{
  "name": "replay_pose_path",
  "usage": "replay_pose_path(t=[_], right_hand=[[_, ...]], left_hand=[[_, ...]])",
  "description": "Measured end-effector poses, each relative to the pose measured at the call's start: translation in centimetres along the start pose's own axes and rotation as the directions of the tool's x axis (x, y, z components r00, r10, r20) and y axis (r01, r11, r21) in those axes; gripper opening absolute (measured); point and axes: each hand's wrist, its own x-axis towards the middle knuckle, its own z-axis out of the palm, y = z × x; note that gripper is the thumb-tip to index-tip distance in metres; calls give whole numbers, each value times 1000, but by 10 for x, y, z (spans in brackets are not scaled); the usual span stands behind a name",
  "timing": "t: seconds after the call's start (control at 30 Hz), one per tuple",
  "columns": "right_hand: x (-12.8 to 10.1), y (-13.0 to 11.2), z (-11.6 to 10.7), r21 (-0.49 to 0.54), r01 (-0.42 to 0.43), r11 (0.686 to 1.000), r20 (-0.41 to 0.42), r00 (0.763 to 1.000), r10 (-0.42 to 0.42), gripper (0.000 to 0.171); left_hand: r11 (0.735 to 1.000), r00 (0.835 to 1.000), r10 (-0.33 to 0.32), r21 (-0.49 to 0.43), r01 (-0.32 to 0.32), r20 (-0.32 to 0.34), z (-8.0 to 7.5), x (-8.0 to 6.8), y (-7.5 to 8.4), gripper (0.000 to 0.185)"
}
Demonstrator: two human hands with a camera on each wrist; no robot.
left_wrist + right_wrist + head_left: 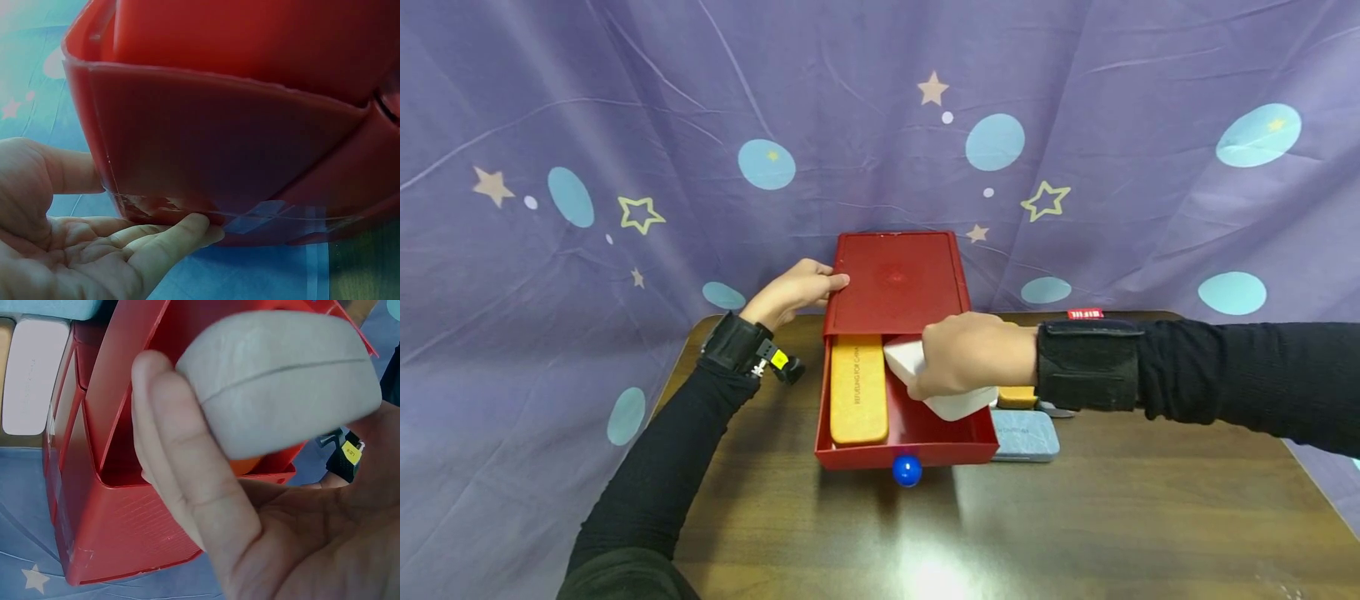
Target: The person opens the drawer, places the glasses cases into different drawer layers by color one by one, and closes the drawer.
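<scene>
A red drawer box [898, 283] stands on the table with its drawer [917, 457] pulled out; a blue ball knob [907, 472] is on the drawer front. My left hand [793, 292] grips the box's back left corner, thumb on one face and fingers along another [144, 250]. Inside the drawer, at its left, lies a yellow glasses case [859, 392] with dark lettering. My right hand [970, 354] holds a white glasses case [281, 381] between thumb and fingers, tilted over the drawer's right part. Its seam shows in the right wrist view; whether it touches the drawer floor I cannot tell.
Right of the box lie a light blue case [1024, 435] and another yellow case [1017, 397], partly covered by my right arm. The right wrist view also shows a pale case [36, 375] beside the box. A purple patterned curtain [865, 125] hangs behind the table.
</scene>
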Motion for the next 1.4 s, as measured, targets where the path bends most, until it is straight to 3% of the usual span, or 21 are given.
replay_pose_path(t=[0.43, 1.0, 1.4], right_hand=[[3, -10, -3, -50, -13, 999, 24, 1000, 14, 38], [20, -11, 7, 24, -62, 998, 34, 998, 61, 47], [26, -11, 20, -4, -6, 1000, -4, 1000, 6, 47]], left_hand=[[1000, 1000, -2, 12, 2, -1, 0, -2, 2, 46], [1000, 1000, -12, 20, 12, -8, 1, -2, 2, 45], [1000, 1000, -17, 21, 17, -5, 1, -3, 3, 50]])
